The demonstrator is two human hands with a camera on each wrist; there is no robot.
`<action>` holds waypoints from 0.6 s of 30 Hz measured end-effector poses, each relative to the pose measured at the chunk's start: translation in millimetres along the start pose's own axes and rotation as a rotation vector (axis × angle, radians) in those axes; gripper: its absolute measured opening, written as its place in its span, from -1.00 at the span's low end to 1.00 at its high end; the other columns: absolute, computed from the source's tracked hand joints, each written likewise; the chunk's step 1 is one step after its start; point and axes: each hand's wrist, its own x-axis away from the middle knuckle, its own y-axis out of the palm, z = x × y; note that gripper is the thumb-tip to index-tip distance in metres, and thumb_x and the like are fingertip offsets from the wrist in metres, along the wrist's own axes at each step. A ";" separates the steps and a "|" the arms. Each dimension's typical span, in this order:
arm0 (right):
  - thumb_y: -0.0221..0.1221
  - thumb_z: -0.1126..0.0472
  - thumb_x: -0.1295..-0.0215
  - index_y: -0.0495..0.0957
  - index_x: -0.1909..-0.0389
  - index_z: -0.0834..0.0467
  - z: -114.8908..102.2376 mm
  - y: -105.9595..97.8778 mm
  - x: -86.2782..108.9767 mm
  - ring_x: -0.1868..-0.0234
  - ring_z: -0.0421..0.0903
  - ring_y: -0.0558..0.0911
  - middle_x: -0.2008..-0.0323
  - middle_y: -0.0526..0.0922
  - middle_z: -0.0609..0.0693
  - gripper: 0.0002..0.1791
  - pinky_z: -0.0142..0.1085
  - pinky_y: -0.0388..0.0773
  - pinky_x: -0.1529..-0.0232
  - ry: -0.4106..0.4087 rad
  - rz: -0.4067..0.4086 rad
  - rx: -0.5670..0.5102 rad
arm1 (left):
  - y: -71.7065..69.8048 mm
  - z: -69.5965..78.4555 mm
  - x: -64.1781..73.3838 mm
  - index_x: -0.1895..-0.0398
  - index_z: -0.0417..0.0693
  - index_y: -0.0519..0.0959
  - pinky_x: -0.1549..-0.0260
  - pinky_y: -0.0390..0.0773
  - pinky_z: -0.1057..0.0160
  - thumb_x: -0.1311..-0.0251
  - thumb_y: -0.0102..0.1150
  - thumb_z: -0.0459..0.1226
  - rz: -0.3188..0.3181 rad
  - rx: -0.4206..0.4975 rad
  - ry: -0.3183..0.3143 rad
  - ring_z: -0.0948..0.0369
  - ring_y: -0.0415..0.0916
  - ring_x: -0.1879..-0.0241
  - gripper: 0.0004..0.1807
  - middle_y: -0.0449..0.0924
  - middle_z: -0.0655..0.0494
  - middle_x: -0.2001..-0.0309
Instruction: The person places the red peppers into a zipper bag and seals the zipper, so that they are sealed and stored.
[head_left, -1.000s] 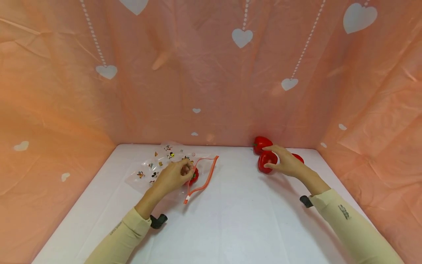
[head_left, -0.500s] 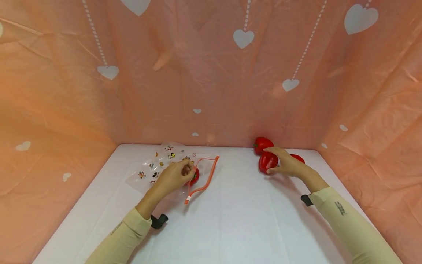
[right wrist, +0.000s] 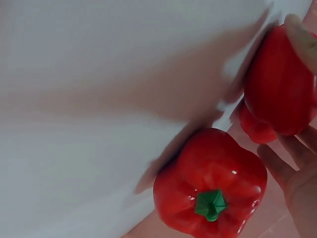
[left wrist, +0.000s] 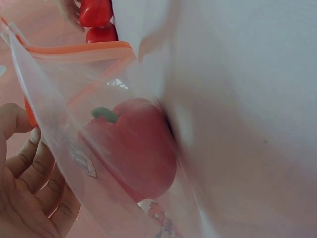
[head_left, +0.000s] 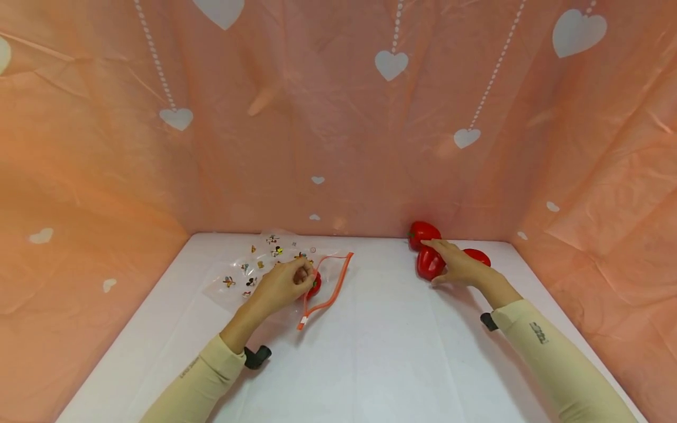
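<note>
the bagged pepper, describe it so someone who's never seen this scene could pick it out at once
On the left half of the white table lies a clear bag with cartoon prints and an orange zip at its mouth. Just inside that mouth is a red pepper with a green stem. It alone is bagged: the other three peppers lie farther right, outside it.

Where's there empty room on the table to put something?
The middle of the white table is bare, between the clear bag and the three red peppers. It's crowded at the back right, where those peppers bunch by the right hand, and around the left hand holding the bag.
</note>
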 end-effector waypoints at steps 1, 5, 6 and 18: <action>0.62 0.16 -0.10 0.10 -0.67 0.13 0.3 0.5 -0.4 -0.56 0.46 0.15 -0.57 0.19 0.39 0.20 0.38 0.53 -0.23 0.004 -0.002 0.009 | 0.1 0.2 0.1 0.17 0.02 0.64 0.40 0.49 0.23 -0.41 0.34 -0.24 0.001 -0.001 0.000 0.25 0.46 0.42 -0.94 0.61 0.25 0.40; 0.61 0.20 -0.11 0.09 -0.68 0.14 -0.3 1.0 -1.1 -0.55 0.46 0.15 -0.57 0.19 0.39 0.19 0.36 0.54 -0.22 0.013 0.000 0.027 | -0.2 1.1 0.0 0.16 0.02 0.65 0.39 0.50 0.23 -0.41 0.35 -0.24 0.005 -0.004 0.005 0.25 0.47 0.41 -0.94 0.62 0.24 0.39; 0.61 0.20 -0.11 0.09 -0.68 0.14 -0.5 0.9 -1.3 -0.55 0.46 0.15 -0.56 0.19 0.39 0.19 0.36 0.55 -0.21 0.016 -0.002 0.027 | -0.3 1.1 -0.1 0.16 0.02 0.65 0.39 0.51 0.23 -0.41 0.35 -0.25 0.006 -0.004 0.006 0.25 0.47 0.41 -0.94 0.63 0.24 0.39; 0.57 0.25 -0.15 0.07 -0.69 0.13 -3.6 -2.1 7.9 -0.54 0.44 0.16 -0.54 0.26 0.38 0.17 0.36 0.55 -0.21 0.064 -0.026 0.035 | 1.1 -1.1 0.0 0.16 0.03 0.65 0.39 0.50 0.23 -0.41 0.34 -0.24 0.006 -0.006 0.007 0.25 0.47 0.41 -0.94 0.62 0.25 0.39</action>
